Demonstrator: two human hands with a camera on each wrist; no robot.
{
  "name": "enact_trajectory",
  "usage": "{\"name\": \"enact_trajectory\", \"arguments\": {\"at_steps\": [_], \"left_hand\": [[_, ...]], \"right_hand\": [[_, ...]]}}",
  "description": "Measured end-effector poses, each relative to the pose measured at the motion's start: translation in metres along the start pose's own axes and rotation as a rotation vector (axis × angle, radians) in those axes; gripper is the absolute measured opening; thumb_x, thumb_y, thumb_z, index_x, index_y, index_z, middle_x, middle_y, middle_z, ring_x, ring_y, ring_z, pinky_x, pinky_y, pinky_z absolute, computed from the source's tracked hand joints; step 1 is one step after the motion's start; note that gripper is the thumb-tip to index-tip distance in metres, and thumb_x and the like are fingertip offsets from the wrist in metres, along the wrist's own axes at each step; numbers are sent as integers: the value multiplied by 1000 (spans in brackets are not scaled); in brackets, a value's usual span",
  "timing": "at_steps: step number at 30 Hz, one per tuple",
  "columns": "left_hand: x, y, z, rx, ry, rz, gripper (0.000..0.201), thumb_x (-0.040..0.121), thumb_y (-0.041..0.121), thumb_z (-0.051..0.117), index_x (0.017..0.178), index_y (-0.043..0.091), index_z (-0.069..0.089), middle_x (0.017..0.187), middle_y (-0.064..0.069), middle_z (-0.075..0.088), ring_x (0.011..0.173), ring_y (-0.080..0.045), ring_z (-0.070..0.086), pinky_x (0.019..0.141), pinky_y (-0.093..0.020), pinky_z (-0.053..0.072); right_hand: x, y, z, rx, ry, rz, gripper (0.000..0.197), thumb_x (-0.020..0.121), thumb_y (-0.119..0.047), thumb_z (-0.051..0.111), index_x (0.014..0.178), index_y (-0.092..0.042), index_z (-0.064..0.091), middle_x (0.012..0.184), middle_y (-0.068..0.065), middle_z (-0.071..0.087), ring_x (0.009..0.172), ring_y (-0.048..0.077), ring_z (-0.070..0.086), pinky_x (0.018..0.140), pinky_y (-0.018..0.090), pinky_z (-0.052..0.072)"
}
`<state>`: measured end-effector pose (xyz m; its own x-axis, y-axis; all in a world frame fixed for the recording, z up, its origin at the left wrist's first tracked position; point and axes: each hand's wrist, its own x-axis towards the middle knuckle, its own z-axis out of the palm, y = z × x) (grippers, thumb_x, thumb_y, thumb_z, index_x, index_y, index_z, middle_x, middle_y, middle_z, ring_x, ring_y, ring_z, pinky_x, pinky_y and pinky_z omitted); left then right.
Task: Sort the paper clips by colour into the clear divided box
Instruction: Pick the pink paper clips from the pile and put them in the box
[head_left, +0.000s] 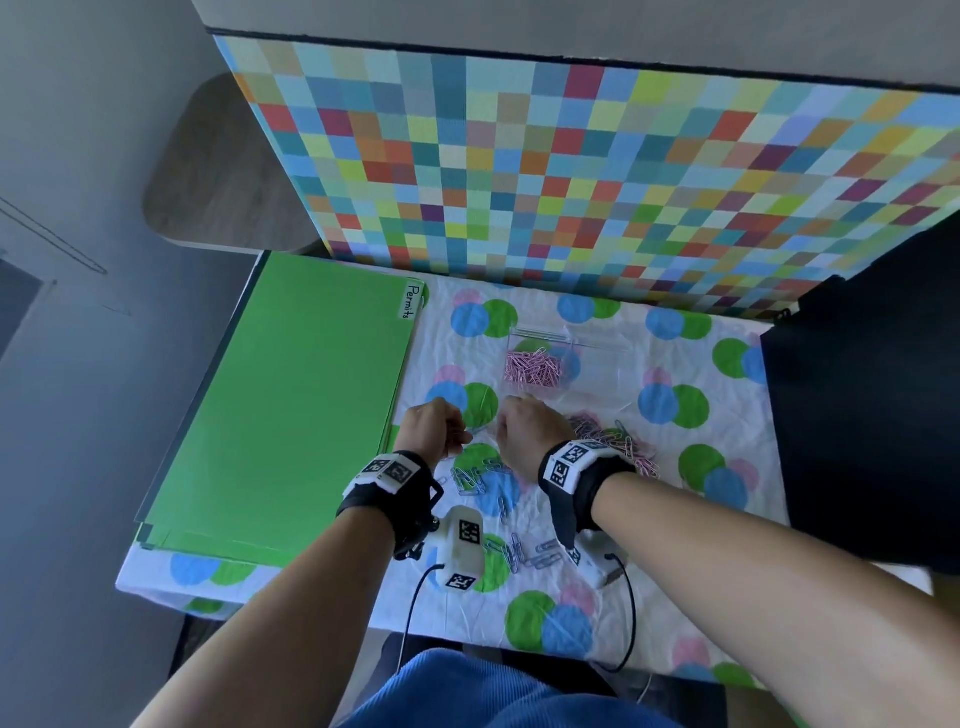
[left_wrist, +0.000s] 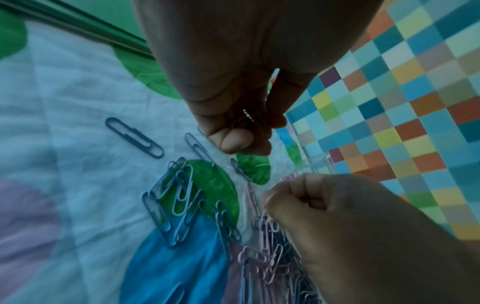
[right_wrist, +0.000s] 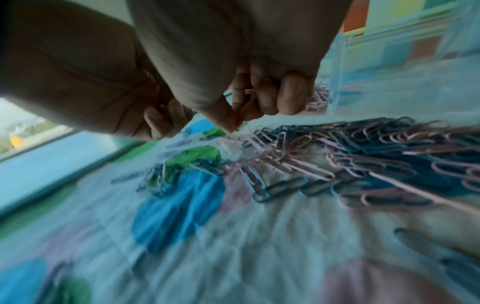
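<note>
Beside one box (head_left: 566, 364), two grips: right hand (head_left: 524, 431) pinching pink clip (right_wrist: 250, 90); left hand (head_left: 431, 426) unclear.

Right hand (head_left: 524, 431) covers part of mixed clip pile (head_left: 618, 441); right wrist view motion-blurred; left grip contents unclear.

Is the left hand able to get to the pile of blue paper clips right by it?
Probably yes. The left hand hovers just beyond the pile of blue metal paper clips on the spotted cloth, with nothing between them. Its fingers are curled around something small, so it may need to let go first.
</note>
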<state>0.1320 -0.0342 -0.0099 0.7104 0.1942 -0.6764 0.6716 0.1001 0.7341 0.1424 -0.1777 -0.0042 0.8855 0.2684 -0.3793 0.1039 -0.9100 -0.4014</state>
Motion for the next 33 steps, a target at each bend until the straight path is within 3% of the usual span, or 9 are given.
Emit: {"name": "enact_trajectory", "arguments": {"at_steps": [4,9,11,14,17,19,23,28,33], "left_hand": [[-1,2,2,54,-70,10,23,88,3,43,69,4,56,58,-8,54,53,-20,47,47,-27,37],[4,7,21,743,-83,329,15,85,19,54,75,13,64,68,1,58,63,-15,52,59,-22,39],[3,10,27,839,-22,399,14,85,17,54,79,15,66,75,0,60,70,-16,54,63,-23,38],[2,13,31,965,-39,437,17,86,15,51,91,12,68,84,-3,63,75,-18,54,66,-25,41],[2,8,31,1185,-151,491,18,86,15,53,97,18,66,94,-3,65,83,-21,62,68,-26,47],[4,3,30,1296,-163,553,15,87,16,54,96,20,66,99,-3,67,91,-23,64,70,-29,48],[2,-2,28,1399,-170,614,14,91,16,51,98,14,64,99,-5,62,88,-23,63,68,-30,48],[-3,-7,26,1406,-151,615,15,94,14,45,101,11,58,99,-6,59,78,-19,56,63,-30,45],[-6,-14,21,1162,-107,572,15,94,18,44,95,15,58,93,-2,66,81,-17,61,68,-27,48]], "right_hand": [[-5,8,-5,382,139,134,12,88,-14,52,77,-11,56,80,6,63,74,24,59,66,33,49],[-14,29,-10,626,164,296,6,86,-13,58,89,-14,63,84,2,66,78,19,60,76,31,49],[-18,35,-13,749,120,357,16,87,-6,51,88,-15,63,76,1,62,66,16,57,68,33,49],[-26,38,-20,1035,79,427,25,88,7,39,88,-1,62,63,7,50,48,16,46,45,27,35],[-30,38,-23,1141,64,459,25,87,7,38,83,-1,62,64,10,49,49,19,46,44,26,30],[-30,38,-22,1132,54,464,23,87,3,42,78,-3,63,64,9,50,50,19,47,43,26,30],[-27,41,-15,974,22,434,11,84,-8,57,78,-3,64,61,6,54,50,17,45,46,24,31],[-36,41,-12,328,61,119,8,84,-8,57,83,-12,64,77,-1,64,71,16,58,66,25,46],[-39,44,-11,-9,-38,-117,24,88,-11,54,109,-18,62,98,7,64,87,25,62,78,38,54]]}}
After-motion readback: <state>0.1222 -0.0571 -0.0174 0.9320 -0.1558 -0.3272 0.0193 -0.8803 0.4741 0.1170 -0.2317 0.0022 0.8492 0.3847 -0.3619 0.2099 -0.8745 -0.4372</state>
